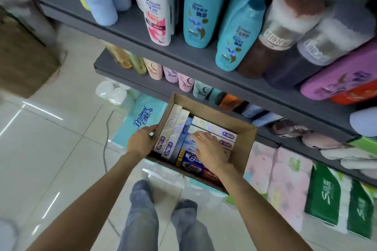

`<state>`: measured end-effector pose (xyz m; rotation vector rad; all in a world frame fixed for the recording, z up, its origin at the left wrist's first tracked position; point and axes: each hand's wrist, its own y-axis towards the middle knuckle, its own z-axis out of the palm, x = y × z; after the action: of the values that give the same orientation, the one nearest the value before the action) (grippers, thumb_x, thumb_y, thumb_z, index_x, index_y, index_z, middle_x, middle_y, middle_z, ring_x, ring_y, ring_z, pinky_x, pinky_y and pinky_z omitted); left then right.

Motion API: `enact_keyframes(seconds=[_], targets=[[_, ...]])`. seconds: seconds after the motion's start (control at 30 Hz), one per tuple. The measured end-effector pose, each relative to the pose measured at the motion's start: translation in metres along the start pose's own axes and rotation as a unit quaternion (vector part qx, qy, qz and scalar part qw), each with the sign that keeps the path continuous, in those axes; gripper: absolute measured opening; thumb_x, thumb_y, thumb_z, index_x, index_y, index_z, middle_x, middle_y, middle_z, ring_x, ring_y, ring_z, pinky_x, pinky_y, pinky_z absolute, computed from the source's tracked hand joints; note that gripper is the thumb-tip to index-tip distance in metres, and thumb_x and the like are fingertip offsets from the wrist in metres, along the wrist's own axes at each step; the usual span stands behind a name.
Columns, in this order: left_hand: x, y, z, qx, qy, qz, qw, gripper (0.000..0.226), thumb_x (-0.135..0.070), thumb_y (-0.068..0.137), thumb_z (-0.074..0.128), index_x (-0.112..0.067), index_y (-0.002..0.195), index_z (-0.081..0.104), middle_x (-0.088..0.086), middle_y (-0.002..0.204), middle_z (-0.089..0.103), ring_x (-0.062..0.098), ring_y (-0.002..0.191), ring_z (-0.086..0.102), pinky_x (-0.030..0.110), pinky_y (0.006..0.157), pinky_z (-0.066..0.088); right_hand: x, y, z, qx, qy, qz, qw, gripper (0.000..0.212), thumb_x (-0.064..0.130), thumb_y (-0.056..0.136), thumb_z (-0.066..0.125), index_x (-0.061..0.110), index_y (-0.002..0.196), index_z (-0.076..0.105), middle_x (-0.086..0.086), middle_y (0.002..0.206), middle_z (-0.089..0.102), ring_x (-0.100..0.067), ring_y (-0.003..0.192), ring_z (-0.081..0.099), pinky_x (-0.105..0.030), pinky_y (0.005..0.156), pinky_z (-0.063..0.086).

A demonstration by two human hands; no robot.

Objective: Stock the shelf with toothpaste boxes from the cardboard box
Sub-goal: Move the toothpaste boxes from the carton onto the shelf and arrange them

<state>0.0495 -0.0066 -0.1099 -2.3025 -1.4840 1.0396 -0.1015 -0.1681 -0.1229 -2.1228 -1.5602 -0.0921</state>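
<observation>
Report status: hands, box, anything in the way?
Left hand grips cardboard box wall. Right hand inside, fingers flat on toothpaste boxes, none lifted. Nothing in the way.

Shampoo bottles above, tissue packs and toilet-roll packs on tiled floor

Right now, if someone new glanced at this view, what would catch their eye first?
Probably the open cardboard box at centre, packed with toothpaste boxes, the left hand gripping its left wall and the right hand reaching inside. Above, turquoise shampoo bottles stand on the grey shelf.
</observation>
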Motion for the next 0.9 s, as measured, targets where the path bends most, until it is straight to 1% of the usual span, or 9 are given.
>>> enact_keyframes(seconds=[0.17,0.27,0.33,0.47,0.57,0.7,0.77,0.83,0.9], targets=[[0.008,0.004,0.000,-0.022,-0.036,0.014,0.999,0.030,-0.030,0.092,0.057,-0.029,0.121,0.062,0.002,0.119,0.065,0.026,0.097,0.065,0.032,0.089,0.046,0.005,0.071,0.033,0.005,-0.128,-0.218,0.968,0.069,-0.013,0.075,0.058,0.009,0.139,0.043,-0.011,0.147,0.039,-0.028,0.139,0.031,-0.043,0.108,0.028],[0.014,0.005,0.004,-0.035,-0.039,0.030,0.998,0.032,-0.025,0.092,0.056,-0.029,0.123,0.060,0.001,0.119,0.065,0.023,0.095,0.066,0.029,0.085,0.045,0.005,0.102,0.047,0.072,-0.270,-0.203,0.939,0.072,-0.002,0.089,0.048,0.015,0.150,0.014,-0.002,0.158,0.014,-0.021,0.146,0.008,-0.045,0.114,0.013],[0.018,0.009,0.005,-0.028,-0.037,0.037,0.998,0.034,-0.022,0.092,0.057,-0.030,0.124,0.059,0.001,0.119,0.065,0.022,0.095,0.066,0.029,0.084,0.046,0.004,0.114,0.054,0.084,-0.350,-0.148,0.921,0.070,0.007,0.095,0.042,0.020,0.151,0.001,0.004,0.158,0.007,-0.019,0.146,0.006,-0.050,0.113,0.014],[0.026,0.014,0.006,-0.009,-0.036,0.054,0.998,0.036,-0.021,0.090,0.059,-0.031,0.124,0.059,-0.001,0.117,0.064,0.018,0.092,0.067,0.027,0.078,0.045,0.005,0.119,0.075,0.065,-0.414,-0.146,0.896,0.068,0.027,0.085,0.060,0.028,0.145,0.029,0.008,0.137,0.043,-0.017,0.128,0.040,-0.042,0.105,0.033],[0.031,0.018,0.007,0.000,-0.038,0.059,0.997,0.035,-0.023,0.089,0.060,-0.030,0.123,0.060,-0.002,0.116,0.064,0.016,0.091,0.066,0.025,0.074,0.042,0.003,0.128,0.078,0.022,-0.461,-0.212,0.861,0.049,0.030,0.089,0.054,0.032,0.136,0.040,0.005,0.135,0.047,-0.018,0.129,0.041,-0.038,0.107,0.035],[0.036,0.022,0.007,0.013,-0.040,0.070,0.997,0.035,-0.026,0.089,0.060,-0.030,0.124,0.059,-0.004,0.116,0.063,0.013,0.089,0.065,0.026,0.076,0.045,-0.001,0.135,0.074,0.057,-0.525,-0.237,0.816,0.054,0.021,0.098,0.039,0.019,0.146,0.014,-0.007,0.150,0.027,-0.026,0.142,0.020,-0.043,0.114,0.022],[0.036,0.023,0.006,0.020,-0.047,0.071,0.996,0.036,-0.027,0.089,0.061,-0.030,0.125,0.059,-0.003,0.116,0.063,0.012,0.088,0.064,0.027,0.079,0.046,-0.005,0.133,0.072,0.072,-0.538,-0.256,0.800,0.061,0.022,0.098,0.042,0.017,0.147,0.007,-0.006,0.148,0.029,-0.028,0.140,0.022,-0.044,0.114,0.018],[0.036,0.025,0.003,0.036,-0.051,0.072,0.995,0.038,-0.030,0.088,0.062,-0.031,0.126,0.057,-0.004,0.118,0.063,0.010,0.087,0.061,0.028,0.080,0.047,-0.005,0.132,0.067,0.075,-0.529,-0.256,0.806,0.058,0.025,0.093,0.052,0.024,0.144,0.025,0.001,0.135,0.045,-0.022,0.130,0.038,-0.042,0.111,0.025],[0.038,0.027,0.001,0.060,-0.047,0.073,0.994,0.042,-0.036,0.087,0.063,-0.032,0.128,0.055,-0.005,0.121,0.061,0.008,0.090,0.060,0.029,0.085,0.048,-0.003,0.125,0.059,0.034,-0.497,-0.270,0.824,0.045,0.024,0.083,0.063,0.029,0.127,0.050,0.007,0.116,0.057,-0.014,0.115,0.051,-0.040,0.107,0.034]])
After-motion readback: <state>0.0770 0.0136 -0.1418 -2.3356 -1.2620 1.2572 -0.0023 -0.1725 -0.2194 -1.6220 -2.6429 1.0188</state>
